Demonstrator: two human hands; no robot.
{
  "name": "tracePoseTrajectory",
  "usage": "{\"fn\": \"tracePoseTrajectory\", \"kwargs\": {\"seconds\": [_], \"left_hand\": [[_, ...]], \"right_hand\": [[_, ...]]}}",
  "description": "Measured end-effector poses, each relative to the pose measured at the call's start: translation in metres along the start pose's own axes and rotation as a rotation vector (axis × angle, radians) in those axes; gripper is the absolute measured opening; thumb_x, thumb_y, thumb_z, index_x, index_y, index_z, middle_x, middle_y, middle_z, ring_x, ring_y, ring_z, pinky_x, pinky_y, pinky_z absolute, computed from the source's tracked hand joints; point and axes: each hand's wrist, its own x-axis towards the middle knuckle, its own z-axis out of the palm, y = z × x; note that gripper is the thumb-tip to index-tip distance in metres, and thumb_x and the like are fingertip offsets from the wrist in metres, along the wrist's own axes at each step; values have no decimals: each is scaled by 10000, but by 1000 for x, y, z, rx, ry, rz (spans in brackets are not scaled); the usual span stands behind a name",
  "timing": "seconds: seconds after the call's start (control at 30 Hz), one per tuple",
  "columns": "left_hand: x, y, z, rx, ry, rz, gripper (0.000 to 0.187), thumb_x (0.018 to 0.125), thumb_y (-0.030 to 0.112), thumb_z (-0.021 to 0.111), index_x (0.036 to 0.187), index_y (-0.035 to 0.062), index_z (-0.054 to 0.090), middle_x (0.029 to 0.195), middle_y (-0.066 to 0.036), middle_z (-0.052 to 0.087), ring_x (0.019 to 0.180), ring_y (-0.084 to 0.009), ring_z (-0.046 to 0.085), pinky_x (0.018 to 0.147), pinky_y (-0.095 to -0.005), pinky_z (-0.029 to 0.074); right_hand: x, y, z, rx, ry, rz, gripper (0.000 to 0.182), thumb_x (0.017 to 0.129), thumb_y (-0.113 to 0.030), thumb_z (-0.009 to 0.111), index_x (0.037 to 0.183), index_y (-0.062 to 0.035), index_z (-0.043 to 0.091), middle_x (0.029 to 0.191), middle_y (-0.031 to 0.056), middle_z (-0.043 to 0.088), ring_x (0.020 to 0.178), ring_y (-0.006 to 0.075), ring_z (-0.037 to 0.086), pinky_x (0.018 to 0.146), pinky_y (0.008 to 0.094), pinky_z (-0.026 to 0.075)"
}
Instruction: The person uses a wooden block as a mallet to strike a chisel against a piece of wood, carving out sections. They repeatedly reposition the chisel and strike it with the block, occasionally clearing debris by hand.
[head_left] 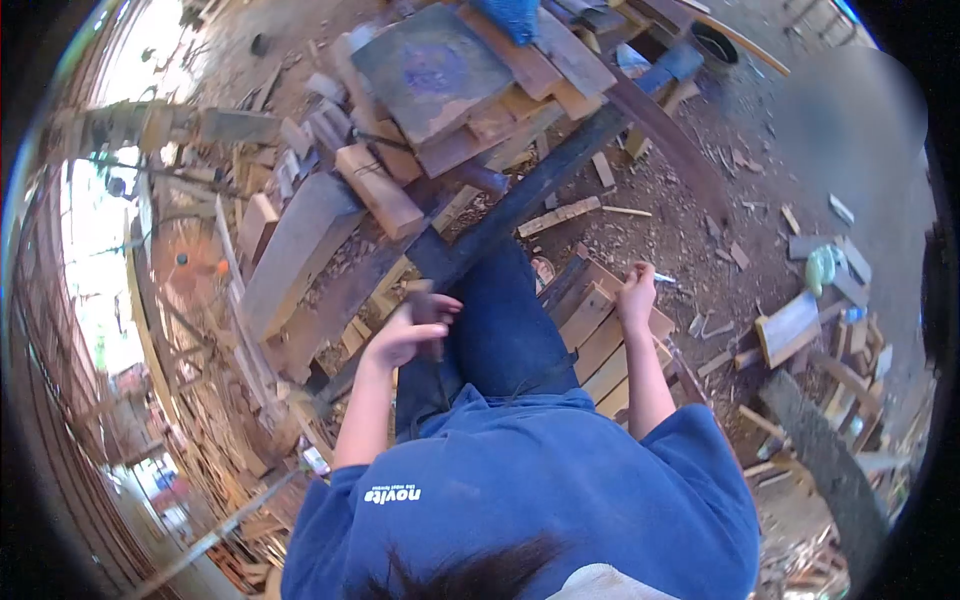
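Observation:
My left hand (405, 337) is closed round a dark brown, blurred piece of wood (432, 345), held upright over my left thigh. My thumb lies across it, and its exact shape is smeared by motion. Further right, over a stack of wooden boards (590, 330), my right hand (636, 292) is pinched closed. A thin pale, pen-like thing (663, 278) sticks out past its fingers; most of it is hidden. Dark trousers (505, 320) cover my legs between the two hands.
Ahead stands a workbench of stacked planks with a dark square board (430, 65) on top. A dark beam (540, 190) crosses before my knees. Timber blocks (380, 190) lie ahead left. Offcuts and chips litter the ground, with a green bag (823, 268) at right.

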Motion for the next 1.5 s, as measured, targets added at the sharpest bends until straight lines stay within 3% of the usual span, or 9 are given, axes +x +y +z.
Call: {"fn": "tracePoseTrajectory", "kwargs": {"seconds": [0.13,0.33,0.53,0.67,0.7,0.83,1.07,1.27,1.5], "left_hand": [[39,-7,63,672,-316,-194,420,823,357,728,1014,-9,646,986,-67,677,904,-176,619,817,-329,503],[103,10,129,1015,98,502,252,720,204,757,850,29,631,854,-159,607,816,-346,614,720,-413,499],[171,64,140,1400,368,828,311,605,222,797,863,65,723,1382,-208,447,1269,-411,398,1058,-474,386],[208,73,152,1638,493,667,443,641,353,788,1024,137,733,1472,-264,322,1365,-469,263,1120,-491,298],[218,74,152,1707,509,689,462,674,400,761,1061,152,723,1430,-278,359,1327,-479,321,1096,-500,324],[242,68,141,1652,391,503,464,639,404,754,1021,142,729,1286,-278,447,1153,-463,471,985,-511,419],[254,65,143,1741,374,575,434,606,390,759,954,134,723,1241,-312,458,1106,-475,497,937,-516,453],[256,63,141,1822,389,449,463,589,400,776,991,177,717,1221,-351,442,1112,-527,475,920,-536,456],[255,60,129,1890,307,428,538,550,444,806,1002,166,720,1266,-370,413,1130,-541,445,922,-570,426]], "right_hand": [[7,11,-1,35,-107,262,248,1001,-208,481,1149,-13,519,1055,270,648,1023,430,623,847,462,477],[4,-8,-12,43,-104,271,277,977,-276,538,1075,-18,556,960,240,672,958,398,650,794,462,491],[9,-22,-18,-23,-176,352,331,957,-358,532,1082,-53,568,929,215,683,914,414,650,774,474,495],[17,-30,-25,-87,-286,434,353,954,-377,523,1128,-72,558,978,221,683,968,416,643,814,492,491],[14,-19,-14,-56,-170,367,312,928,-360,601,1037,-67,604,788,166,664,760,346,659,694,430,499],[19,-3,-11,-46,-199,435,327,922,-362,604,1011,-48,616,788,170,661,773,349,657,699,427,500],[112,67,-20,-244,-669,346,459,890,-462,506,999,-81,736,1031,201,696,980,361,671,821,434,524],[180,226,108,-649,-1215,351,309,712,-211,731,985,-66,743,988,134,725,934,298,699,811,403,544],[255,321,184,-517,-974,390,375,763,-283,577,997,-27,719,1137,221,650,1091,355,626,941,411,490]]}}
